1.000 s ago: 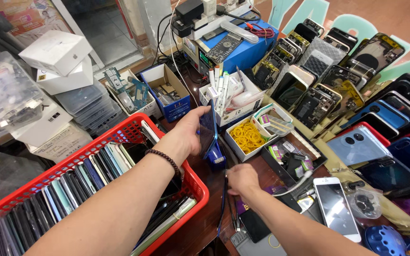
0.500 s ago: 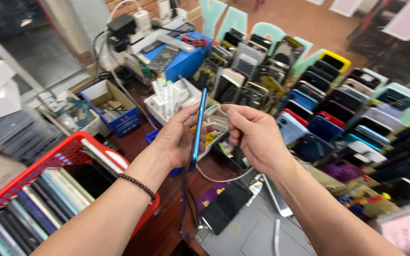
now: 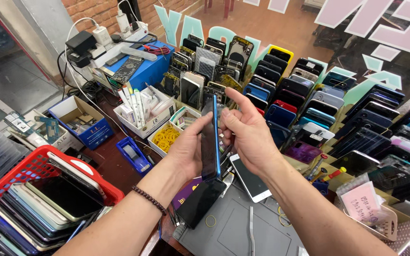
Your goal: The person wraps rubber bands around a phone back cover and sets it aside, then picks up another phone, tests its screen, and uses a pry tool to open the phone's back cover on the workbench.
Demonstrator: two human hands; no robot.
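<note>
My left hand (image 3: 189,150) grips a blue-edged smartphone (image 3: 210,142) upright, edge toward me, above the bench. My right hand (image 3: 246,133) hovers right beside the phone's upper half, index finger stretched out and thumb close to its screen side. A bead bracelet circles my left wrist. Below the hands a dark phone (image 3: 200,203) lies face down next to a grey work mat (image 3: 243,232), and a white phone (image 3: 250,178) lies flat under my right wrist.
A red basket (image 3: 39,166) full of phones stands at the lower left. Rows of phones (image 3: 309,99) fill the right and back. A white tray of tools (image 3: 143,111), a box of yellow rubber bands (image 3: 166,137), blue boxes and a power strip (image 3: 119,35) sit behind.
Both hands have lifted the phone higher and toward the middle of the view. My right hand has opened its fingers beside the phone, and the view has swung right.
</note>
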